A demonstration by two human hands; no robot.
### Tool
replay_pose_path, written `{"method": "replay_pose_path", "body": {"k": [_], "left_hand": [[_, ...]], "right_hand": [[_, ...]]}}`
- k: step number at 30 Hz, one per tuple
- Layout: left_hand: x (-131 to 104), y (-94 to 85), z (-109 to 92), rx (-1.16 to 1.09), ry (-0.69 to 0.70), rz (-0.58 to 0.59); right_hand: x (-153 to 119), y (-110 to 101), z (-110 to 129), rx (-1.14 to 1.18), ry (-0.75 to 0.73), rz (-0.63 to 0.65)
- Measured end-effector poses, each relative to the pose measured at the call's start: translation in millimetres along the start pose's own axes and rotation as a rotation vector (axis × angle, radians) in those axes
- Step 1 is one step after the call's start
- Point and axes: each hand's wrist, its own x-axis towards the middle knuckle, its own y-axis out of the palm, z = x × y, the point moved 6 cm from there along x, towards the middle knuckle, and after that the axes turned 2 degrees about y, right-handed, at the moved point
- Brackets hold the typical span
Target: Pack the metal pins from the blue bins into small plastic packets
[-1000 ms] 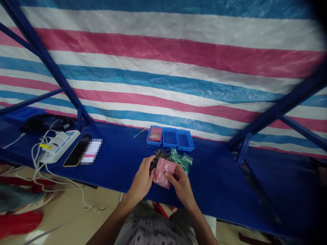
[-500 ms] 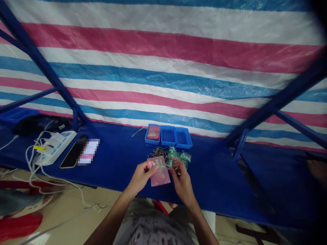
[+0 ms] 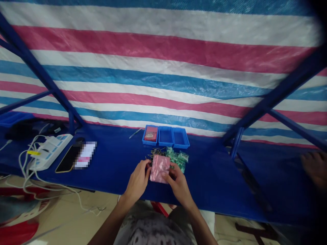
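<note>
Writing: none legible on the pink bag.
Left hand: grip closed on the bag's left edge.
Right hand: grip pinching its lower right corner.
Location: above the counter's near edge, beside dark pins and green packets.

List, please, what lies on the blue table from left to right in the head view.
White power strip → black phone → left hand → pink bag → right hand → another person's hand.

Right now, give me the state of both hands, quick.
Left hand: closed on the left edge of the pink plastic bag.
Right hand: closed on the same bag's lower right edge.
</note>
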Motion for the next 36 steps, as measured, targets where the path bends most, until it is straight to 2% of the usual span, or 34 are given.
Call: {"method": "replay_pose_path", "body": {"k": [3,5,8,11,14,16,19,22,25,28,32,36], "left_hand": [[-6,3.7,-12,0.092,0.218,0.028],[-10,6.3,-20,0.153,0.304,0.033],[-12,5.1,-30,0.183,0.367,-0.002],[-9,3.6,-34,0.164,0.385,0.013],[-1,1.2,-29,0.035,0.318,0.006],[5,1.4,-20,-0.128,0.17,-0.004],[11,8.3,-4,-0.442,-0.118,0.008],[13,17.8,-4,-0.703,-0.247,0.076],[14,22.8,-10,-0.814,-0.255,0.138],[15,25.1,-12,-0.795,-0.219,0.194],[16,22.6,-11,-0.669,-0.196,0.176],[15,24.3,-17,-0.665,-0.173,0.162]], "right_hand": [[1,6,-11,0.188,0.134,0.047],[1,7,-14,0.231,0.188,0.071],[2,2,-15,0.205,0.222,0.061],[2,-2,-12,0.146,0.23,0.078],[3,-4,-8,0.101,0.224,0.098],[5,-8,-6,0.068,0.198,0.055],[8,-15,3,-0.016,0.083,-0.041],[9,-12,13,-0.113,-0.032,-0.015],[9,-4,17,-0.123,-0.083,0.046],[11,-4,17,-0.077,-0.105,0.022],[13,-6,15,-0.032,-0.105,0.004],[12,-6,14,-0.025,-0.1,-0.013]]}}
